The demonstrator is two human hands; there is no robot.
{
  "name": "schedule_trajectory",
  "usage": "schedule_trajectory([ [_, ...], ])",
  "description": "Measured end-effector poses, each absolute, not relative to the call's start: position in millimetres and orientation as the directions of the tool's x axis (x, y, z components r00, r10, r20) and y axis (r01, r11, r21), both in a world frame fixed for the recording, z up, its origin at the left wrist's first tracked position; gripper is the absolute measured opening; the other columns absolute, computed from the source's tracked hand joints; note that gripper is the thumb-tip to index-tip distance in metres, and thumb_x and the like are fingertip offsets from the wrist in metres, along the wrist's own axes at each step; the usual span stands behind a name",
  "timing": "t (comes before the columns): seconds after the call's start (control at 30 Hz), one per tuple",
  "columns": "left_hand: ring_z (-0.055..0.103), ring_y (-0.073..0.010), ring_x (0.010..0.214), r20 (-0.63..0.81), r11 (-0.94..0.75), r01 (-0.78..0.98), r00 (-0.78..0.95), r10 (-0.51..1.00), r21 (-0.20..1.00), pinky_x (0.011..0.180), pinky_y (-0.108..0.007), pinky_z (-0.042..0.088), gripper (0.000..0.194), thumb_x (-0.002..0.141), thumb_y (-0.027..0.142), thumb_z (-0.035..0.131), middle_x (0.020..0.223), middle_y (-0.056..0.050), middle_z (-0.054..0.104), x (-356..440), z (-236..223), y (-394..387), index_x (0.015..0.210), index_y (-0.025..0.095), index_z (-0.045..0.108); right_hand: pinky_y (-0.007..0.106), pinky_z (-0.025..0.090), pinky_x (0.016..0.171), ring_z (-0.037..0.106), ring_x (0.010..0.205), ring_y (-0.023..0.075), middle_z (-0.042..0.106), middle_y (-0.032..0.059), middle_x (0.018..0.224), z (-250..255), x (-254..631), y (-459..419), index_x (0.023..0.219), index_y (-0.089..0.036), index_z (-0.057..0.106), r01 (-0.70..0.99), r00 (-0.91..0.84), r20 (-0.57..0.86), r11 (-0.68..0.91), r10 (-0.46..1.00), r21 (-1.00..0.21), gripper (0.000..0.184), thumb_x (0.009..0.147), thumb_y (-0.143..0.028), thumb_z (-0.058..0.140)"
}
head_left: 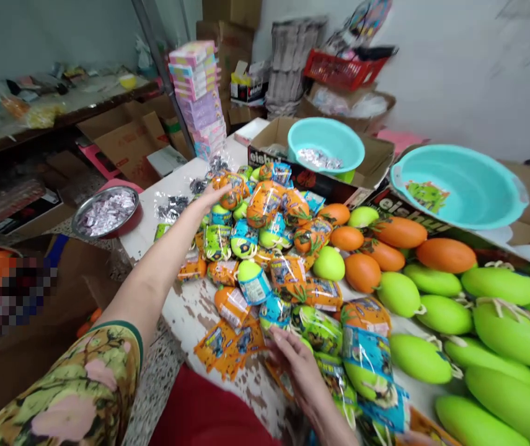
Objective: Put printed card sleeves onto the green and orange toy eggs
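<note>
A heap of egg-shaped orange and green toys in printed wrappers [287,272] covers the middle of the table. At its far left, my left hand [218,193] reaches out with fingers extended against an orange wrapped toy [235,197]; I see no grip on it. My right hand [295,356] is at the near side, fingers apart and slightly bent, beside a blue-banded wrapped toy [274,311] and a green wrapped one [318,328]. Flat orange wrappers [227,347] lie to its left. Unwrapped green toys [513,328] and orange toys [399,232] spread to the right.
Two turquoise basins [473,186] [348,145] stand in cartons along the back. A metal bowl of small silvery packets [109,210] sits at the left table edge, near clear bags of dark pieces [172,207]. Stacked pink and purple boxes [199,111] rise behind, near a slanted post [165,74].
</note>
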State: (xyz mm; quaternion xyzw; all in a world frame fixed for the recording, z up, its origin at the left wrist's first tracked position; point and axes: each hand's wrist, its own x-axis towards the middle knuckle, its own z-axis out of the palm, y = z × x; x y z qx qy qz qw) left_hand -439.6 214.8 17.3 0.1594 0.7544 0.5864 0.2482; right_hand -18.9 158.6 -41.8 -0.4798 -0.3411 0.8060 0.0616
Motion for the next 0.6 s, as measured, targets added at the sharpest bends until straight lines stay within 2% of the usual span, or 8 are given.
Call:
schedule_trajectory([
  [0.1, 0.049, -0.0215, 0.117, 0.025, 0.280, 0.163, -0.899, 0.437, 0.946, 0.099, -0.032, 0.036, 0.052, 0.073, 0.043, 0.069, 0.124, -0.007, 0.057, -410.7, 7.5, 160.1, 0.117, 0.020, 0.052, 0.030, 0.049, 0.078, 0.062, 0.086, 0.0192, 0.069, 0.0020, 0.091, -44.5, -15.2, 150.8, 0.089, -0.021, 0.071, 0.236, -0.529, -0.745, -0.773, 0.407, -0.590, 0.041, 0.056, -0.043, 0.082],
  [0.13, 0.048, -0.0213, 0.116, 0.127, 0.324, 0.270, -0.908, 0.399, 0.907, 0.100, -0.031, 0.035, 0.048, 0.076, 0.044, 0.065, 0.123, -0.007, 0.056, -393.0, 0.8, 134.6, 0.115, 0.020, 0.052, 0.029, 0.049, 0.078, 0.061, 0.084, 0.0183, 0.069, 0.0017, 0.089, -46.3, -13.2, 146.8, 0.090, -0.021, 0.071, 0.244, -0.526, -0.752, -0.776, 0.398, -0.581, 0.041, 0.057, -0.043, 0.082],
  [0.17, 0.050, -0.0202, 0.113, 0.138, 0.414, 0.304, -0.913, 0.385, 0.858, 0.098, -0.031, 0.035, 0.040, 0.080, 0.046, 0.058, 0.120, -0.006, 0.057, -370.8, -7.9, 106.8, 0.111, 0.021, 0.054, 0.029, 0.049, 0.077, 0.061, 0.082, 0.0176, 0.069, 0.0016, 0.088, -48.3, -10.9, 142.1, 0.090, -0.021, 0.071, 0.255, -0.522, -0.758, -0.777, 0.391, -0.576, 0.042, 0.057, -0.044, 0.081],
  [0.23, 0.052, -0.0194, 0.104, 0.044, 0.572, 0.275, -0.922, 0.384, 0.773, 0.094, -0.031, 0.038, 0.027, 0.087, 0.043, 0.045, 0.108, -0.005, 0.060, -316.4, -31.5, 50.5, 0.099, 0.023, 0.058, 0.027, 0.049, 0.075, 0.060, 0.080, 0.0168, 0.068, 0.0019, 0.087, -53.1, -5.5, 130.9, 0.090, -0.021, 0.071, 0.281, -0.511, -0.767, -0.768, 0.388, -0.575, 0.043, 0.056, -0.045, 0.081],
  [0.33, 0.055, -0.0212, 0.083, -0.126, 0.660, 0.234, -0.884, 0.450, 0.714, 0.082, -0.034, 0.042, 0.016, 0.078, 0.034, 0.060, 0.078, -0.003, 0.060, -233.5, -77.0, -12.4, 0.069, 0.021, 0.060, 0.025, 0.048, 0.071, 0.059, 0.078, 0.0157, 0.068, 0.0023, 0.086, -61.6, 1.4, 112.1, 0.089, -0.020, 0.071, 0.341, -0.510, -0.780, -0.748, 0.361, -0.570, 0.045, 0.055, -0.048, 0.080],
  [0.4, 0.053, -0.0222, 0.082, -0.210, 0.696, 0.233, -0.847, 0.488, 0.679, 0.081, -0.034, 0.041, 0.015, 0.063, 0.027, 0.074, 0.076, -0.002, 0.058, -195.5, -104.6, -31.5, 0.067, 0.021, 0.061, 0.025, 0.048, 0.069, 0.059, 0.074, 0.0149, 0.067, 0.0020, 0.083, -67.5, 4.5, 100.4, 0.089, -0.019, 0.070, 0.396, -0.524, -0.789, -0.728, 0.322, -0.560, 0.045, 0.056, -0.049, 0.079],
  [0.43, 0.052, -0.0229, 0.085, -0.234, 0.710, 0.233, -0.837, 0.494, 0.664, 0.083, -0.035, 0.040, 0.017, 0.060, 0.024, 0.076, 0.078, -0.002, 0.058, -184.2, -115.4, -35.4, 0.068, 0.020, 0.061, 0.025, 0.047, 0.068, 0.059, 0.073, 0.0148, 0.067, 0.0018, 0.081, -70.2, 5.7, 95.2, 0.088, -0.019, 0.070, 0.420, -0.534, -0.788, -0.713, 0.306, -0.562, 0.045, 0.057, -0.050, 0.078],
  [0.6, 0.049, -0.0219, 0.090, -0.305, 0.744, 0.215, -0.814, 0.495, 0.633, 0.087, -0.035, 0.035, 0.015, 0.073, 0.020, 0.064, 0.079, -0.003, 0.056, -181.1, -135.2, -37.7, 0.061, 0.019, 0.055, 0.030, 0.048, 0.071, 0.060, 0.075, 0.0180, 0.067, 0.0035, 0.082, -79.7, 8.7, 78.6, 0.088, -0.018, 0.069, 0.462, -0.579, -0.753, -0.636, 0.312, -0.619, 0.042, 0.061, -0.050, 0.075],
])
